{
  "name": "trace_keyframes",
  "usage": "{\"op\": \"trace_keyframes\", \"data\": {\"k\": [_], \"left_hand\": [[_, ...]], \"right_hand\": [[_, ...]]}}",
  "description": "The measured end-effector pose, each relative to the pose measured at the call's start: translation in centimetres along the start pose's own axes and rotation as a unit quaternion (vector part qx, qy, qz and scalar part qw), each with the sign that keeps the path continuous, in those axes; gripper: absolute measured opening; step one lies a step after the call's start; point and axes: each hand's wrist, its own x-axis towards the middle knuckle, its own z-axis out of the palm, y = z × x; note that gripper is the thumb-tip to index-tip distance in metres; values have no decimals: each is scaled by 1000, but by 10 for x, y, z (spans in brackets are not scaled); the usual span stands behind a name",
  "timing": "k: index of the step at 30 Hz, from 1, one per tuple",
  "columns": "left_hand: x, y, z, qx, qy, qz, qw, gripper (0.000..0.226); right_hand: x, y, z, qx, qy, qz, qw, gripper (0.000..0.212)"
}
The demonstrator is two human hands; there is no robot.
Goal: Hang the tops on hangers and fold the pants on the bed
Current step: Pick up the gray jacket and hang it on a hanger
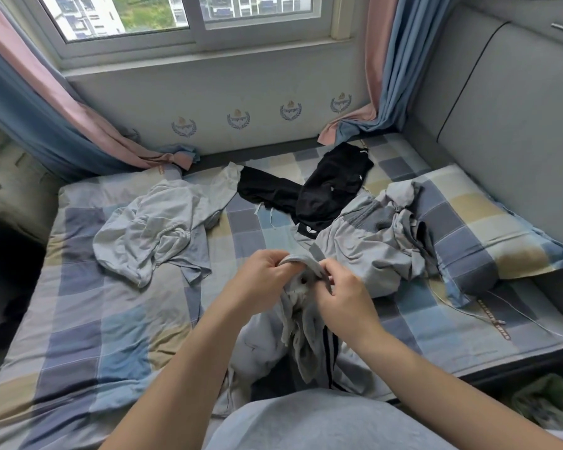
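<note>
My left hand (263, 273) and my right hand (342, 295) both pinch the top edge of grey pants with black side stripes (301, 345), held up in front of me above the bed (88, 319). The fabric hangs down bunched between my forearms. A crumpled light grey top (153, 228) lies on the bed to the left. Black pants (322, 190) are spread at the far middle. Another grey garment (374, 245) is heaped at the right, partly over a pillow. No hanger shows.
A plaid pillow (488, 228) rests at the right against the grey padded headboard (507, 108). Pink and blue curtains (46, 118) hang at both sides of the window (189, 14). A thin white cord (475, 315) lies on the sheet at right.
</note>
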Motion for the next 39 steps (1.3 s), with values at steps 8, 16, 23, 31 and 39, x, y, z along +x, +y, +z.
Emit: {"op": "trace_keyframes", "data": {"k": [8,16,23,31,39], "left_hand": [[1,0,-3,-47,14,-25,998,50],[6,-22,-19,38,146,-9,988,22],[11,-52,-25,-132,186,-121,966,24],[6,-61,-35,-377,-25,-184,907,30],[6,-68,-12,-423,-51,-254,869,58]], "right_hand": [[20,39,-8,-197,-5,137,971,12],[40,59,-42,99,50,150,983,27],[34,50,-59,298,-28,134,945,10],[30,48,-75,466,-156,251,834,34],[27,42,-79,511,-150,338,776,50]]}}
